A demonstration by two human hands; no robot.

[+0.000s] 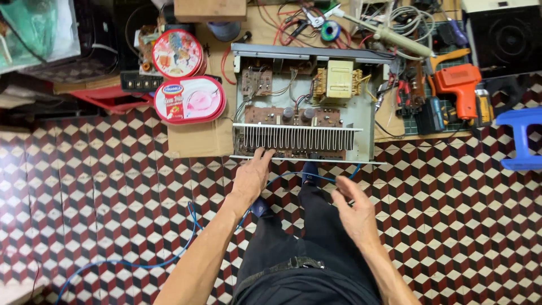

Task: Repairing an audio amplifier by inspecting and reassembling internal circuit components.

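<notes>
Left hand (252, 174) reaches forward with its fingers spread and loose, the fingertips touching the near edge of the opened amplifier chassis (361, 127) just below the finned heat sink (296, 137); it grips nothing. Right hand (354, 210) hangs in the air short of that same near edge, palm turned inward, fingers relaxed and apart, holding nothing — it hovers just above a blue cable (130, 262) that runs from under the chassis across the patterned tile floor (84, 186).

As for the work on the chassis, its top cover is already off: the circuit boards, a cream-coloured transformer (339, 79) and the wiring lie exposed. It sits on a low wooden board (271, 22) at the floor's edge, its near side jutting toward the person's knees. No tool is in either hand, so I judge the stage to be early handling or repositioning rather than repair proper; whatever is to be done inside looks undone.

Around it: two lidded ice-cream tubs (189, 99) to the left on cardboard, an orange soldering gun (460, 85) and a desoldering pump (389, 34) to the right, and a blue plastic stool (522, 138) at the far right.
</notes>
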